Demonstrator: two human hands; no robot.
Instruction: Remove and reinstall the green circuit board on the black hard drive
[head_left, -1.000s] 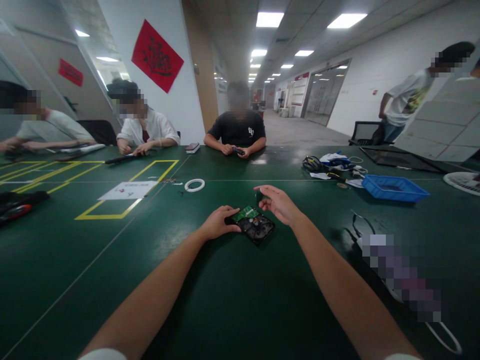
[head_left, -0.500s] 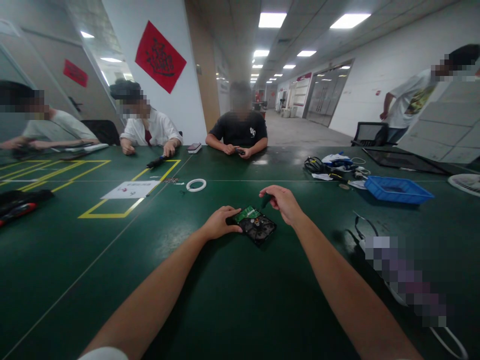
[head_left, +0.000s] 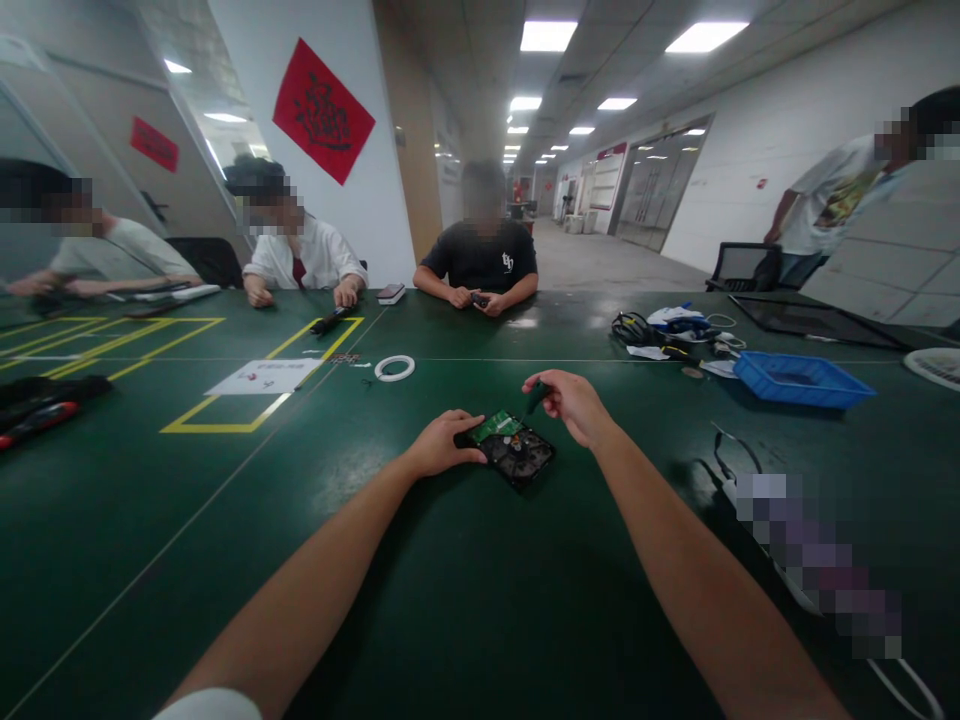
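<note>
Right grip (head_left: 576, 408) pinches a dark green tool (head_left: 536, 396), probably a screwdriver, slanting down toward the hard drive (head_left: 523, 460); left grip (head_left: 439, 442) clasps the drive's left corner between thumb and fingers. The drive lies on the green counter (head_left: 465, 610). Work seems under way, unfinished: its circuit board (head_left: 496, 425) remains seated; whether any screws are out is too small to tell.

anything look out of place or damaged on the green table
Nothing looks plainly spilled or damaged. The untidiest spot is the heap of cables and oddments, lying loose beside the blue tray rather than in it. The hard drive the left hand grips just lies angled.
</note>
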